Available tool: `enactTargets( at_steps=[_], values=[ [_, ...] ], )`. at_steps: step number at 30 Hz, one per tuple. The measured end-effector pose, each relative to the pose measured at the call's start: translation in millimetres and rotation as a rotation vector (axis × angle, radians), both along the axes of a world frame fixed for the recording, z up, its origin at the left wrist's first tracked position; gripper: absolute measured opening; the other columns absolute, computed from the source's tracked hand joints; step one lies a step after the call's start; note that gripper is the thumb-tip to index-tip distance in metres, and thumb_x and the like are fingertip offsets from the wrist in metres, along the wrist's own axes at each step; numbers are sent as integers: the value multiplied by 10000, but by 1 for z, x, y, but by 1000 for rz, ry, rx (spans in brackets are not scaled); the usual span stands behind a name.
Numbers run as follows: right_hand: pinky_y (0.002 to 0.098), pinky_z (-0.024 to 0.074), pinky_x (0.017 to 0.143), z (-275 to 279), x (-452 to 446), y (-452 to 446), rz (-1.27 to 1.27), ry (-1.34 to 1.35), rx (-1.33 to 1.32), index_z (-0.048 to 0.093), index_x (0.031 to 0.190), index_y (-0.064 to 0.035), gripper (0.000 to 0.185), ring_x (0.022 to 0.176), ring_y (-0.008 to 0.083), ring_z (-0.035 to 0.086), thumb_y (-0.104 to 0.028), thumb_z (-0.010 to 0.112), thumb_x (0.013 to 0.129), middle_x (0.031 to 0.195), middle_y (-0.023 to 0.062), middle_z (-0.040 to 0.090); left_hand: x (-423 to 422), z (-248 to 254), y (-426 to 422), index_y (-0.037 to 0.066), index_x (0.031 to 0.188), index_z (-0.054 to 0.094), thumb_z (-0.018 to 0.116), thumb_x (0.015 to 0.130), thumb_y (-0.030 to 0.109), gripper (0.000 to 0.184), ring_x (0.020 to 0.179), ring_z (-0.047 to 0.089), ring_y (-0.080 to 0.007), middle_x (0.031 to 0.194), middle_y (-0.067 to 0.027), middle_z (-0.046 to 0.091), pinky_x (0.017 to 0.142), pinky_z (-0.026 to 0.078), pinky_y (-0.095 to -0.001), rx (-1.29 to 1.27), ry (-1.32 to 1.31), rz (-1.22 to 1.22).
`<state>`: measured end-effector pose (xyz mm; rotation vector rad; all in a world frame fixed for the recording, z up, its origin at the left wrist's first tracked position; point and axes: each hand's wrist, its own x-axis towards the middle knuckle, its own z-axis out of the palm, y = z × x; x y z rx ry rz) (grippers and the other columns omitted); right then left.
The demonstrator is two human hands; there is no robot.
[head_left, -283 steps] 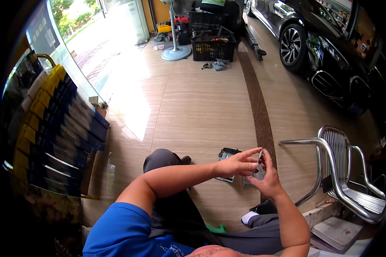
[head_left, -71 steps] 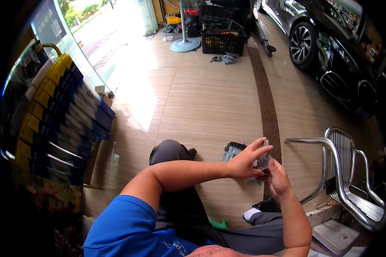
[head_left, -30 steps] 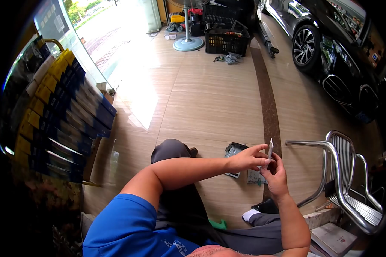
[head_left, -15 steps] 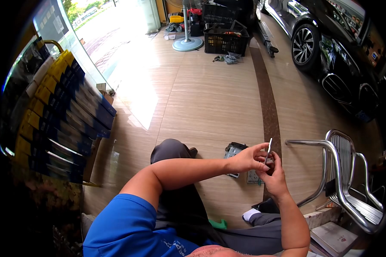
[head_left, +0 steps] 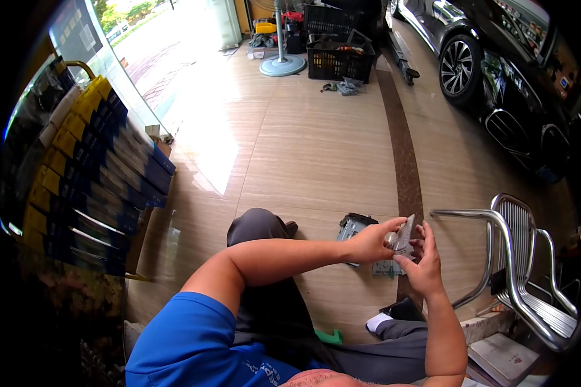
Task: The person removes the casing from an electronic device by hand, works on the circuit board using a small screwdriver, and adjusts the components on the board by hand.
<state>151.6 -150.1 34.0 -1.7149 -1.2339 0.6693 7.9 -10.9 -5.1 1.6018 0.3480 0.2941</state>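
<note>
In front of my lap I hold a small flat silver-grey metal piece (head_left: 404,237), tilted so that its broad face shows. My left hand (head_left: 376,242) grips its left side, fingers closed on it. My right hand (head_left: 426,263) is curled round the right side, with the thumb at the lower edge. What exactly the piece is, I cannot make out. Beneath my hands, a silver-and-black metal device housing (head_left: 350,227) lies on the floor, partly hidden by my left forearm. Beside it is a flat grey plate (head_left: 386,267) with something green on it.
A chrome chair (head_left: 510,271) stands at the right, near a black car (head_left: 497,84). At left is a rack of blue and yellow packages (head_left: 103,155). A fan base (head_left: 283,66) and a black crate (head_left: 339,61) stand ahead. A green object (head_left: 329,337) is by my leg.
The metal piece has turned from nearly edge-on to showing its broad face. My right hand has shifted slightly right and its fingers have spread round the piece; my left hand stays close to its place.
</note>
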Motion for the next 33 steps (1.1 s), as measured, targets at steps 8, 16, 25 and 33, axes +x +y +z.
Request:
enactTargets(
  at_steps=[8,16,25,33],
  values=[
    [407,417,1045,-2,1,-3,100,-312,2,297,1450,27,945,1260,373,481,-149,838,696,1408,249,428,-5,21,-5,82,1483,296,740,779,44,833,1070,636,-280,1340,-197,543,892,526,-350,220,40,-105],
    [357,483,966,-4,4,-4,137,-400,95,245,1488,-16,978,1183,282,566,-104,827,707,1441,201,443,-6,19,-5,42,1455,333,745,765,86,805,1039,645,-342,1230,-225,609,862,516,-380,323,-44,-107],
    [407,479,950,4,-2,-4,58,-311,127,263,1466,10,973,1245,361,509,-132,834,691,1393,242,456,0,3,2,53,1514,229,701,824,15,837,1127,605,-240,1442,-158,459,921,517,-330,-6,-33,-203],
    [420,468,969,10,1,-4,14,-443,203,286,1451,6,957,1224,393,509,-120,833,676,1383,246,454,1,-5,9,45,1537,147,626,931,138,778,1135,569,-173,1403,-127,483,919,500,-302,-613,39,-254]
  ],
)
